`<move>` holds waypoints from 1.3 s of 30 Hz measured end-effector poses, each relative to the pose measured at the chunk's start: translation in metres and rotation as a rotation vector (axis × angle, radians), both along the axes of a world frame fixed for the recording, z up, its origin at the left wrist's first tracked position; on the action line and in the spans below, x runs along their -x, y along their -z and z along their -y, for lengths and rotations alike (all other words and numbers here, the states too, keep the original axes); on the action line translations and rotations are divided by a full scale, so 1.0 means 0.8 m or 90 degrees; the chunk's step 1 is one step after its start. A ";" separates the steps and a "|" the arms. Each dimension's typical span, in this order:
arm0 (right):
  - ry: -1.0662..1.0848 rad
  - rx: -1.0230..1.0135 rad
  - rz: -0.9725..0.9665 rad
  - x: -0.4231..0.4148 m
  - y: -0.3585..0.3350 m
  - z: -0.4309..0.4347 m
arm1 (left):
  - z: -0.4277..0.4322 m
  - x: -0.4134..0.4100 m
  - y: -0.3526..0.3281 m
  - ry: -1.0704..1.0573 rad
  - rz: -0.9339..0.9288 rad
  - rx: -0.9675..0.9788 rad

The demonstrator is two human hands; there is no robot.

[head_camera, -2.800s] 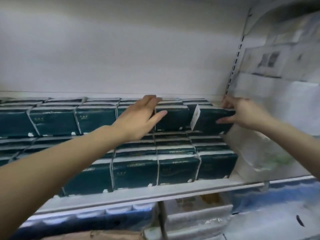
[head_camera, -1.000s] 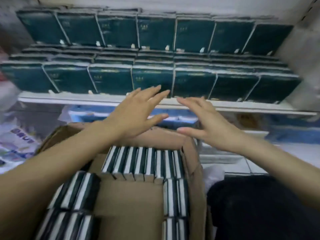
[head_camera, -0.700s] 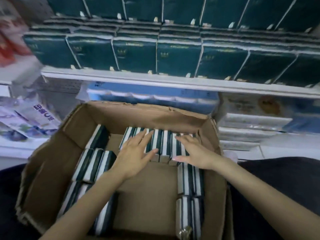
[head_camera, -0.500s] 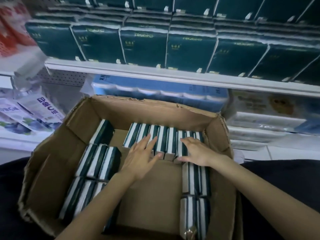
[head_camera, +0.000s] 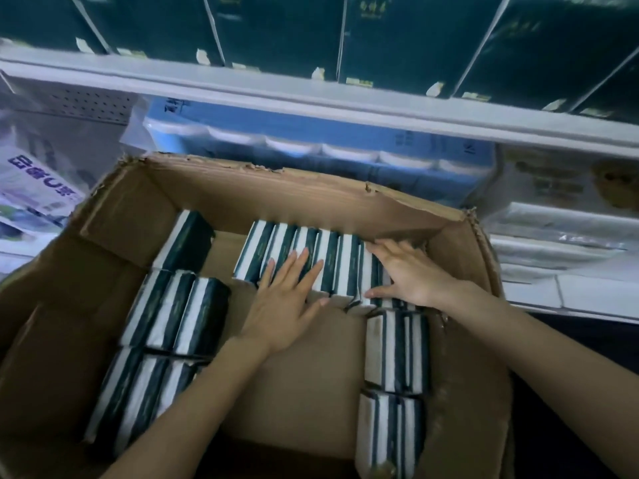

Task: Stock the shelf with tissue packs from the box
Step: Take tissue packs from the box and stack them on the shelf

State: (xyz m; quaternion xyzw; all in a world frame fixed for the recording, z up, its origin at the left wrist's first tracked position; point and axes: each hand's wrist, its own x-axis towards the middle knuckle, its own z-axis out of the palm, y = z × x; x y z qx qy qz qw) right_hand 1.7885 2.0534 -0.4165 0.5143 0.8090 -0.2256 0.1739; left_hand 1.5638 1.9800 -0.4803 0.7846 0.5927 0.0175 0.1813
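well, both of my hands are down inside the cardboard box point(head_camera: 311, 188), which fills the middle and lower part of the frame. my left hand point(head_camera: 287, 305) lies flat with the fingers straight and a little spread, resting on the tops of the row of tissue packs point(head_camera: 332, 261) that stands on edge against the far wall of the box. my right hand point(head_camera: 408, 274) is just beside it, at the right end of the same row, fingers stretched out over the packs and thumb pointing left along their near side; it looks like it is pressing more than gripping, though motion blur makes that hard to say for sure. neither hand has lifted a pack. more packs point(head_camera: 179, 312) stand in stacks along the left wall of the box, and another stack point(head_camera: 394, 350) runs down the right wall, with the bare box floor point(head_camera: 311, 392) between them under my forearms. across the top of the frame runs the white shelf point(head_camera: 311, 95), with dark green packs point(head_camera: 276, 29) lined up on it, and blue packages point(head_camera: 311, 140) sit below it, behind the box.
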 end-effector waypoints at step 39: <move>0.218 0.078 -0.390 0.058 -0.076 0.058 | 0.045 0.067 -0.131 -0.230 0.448 0.034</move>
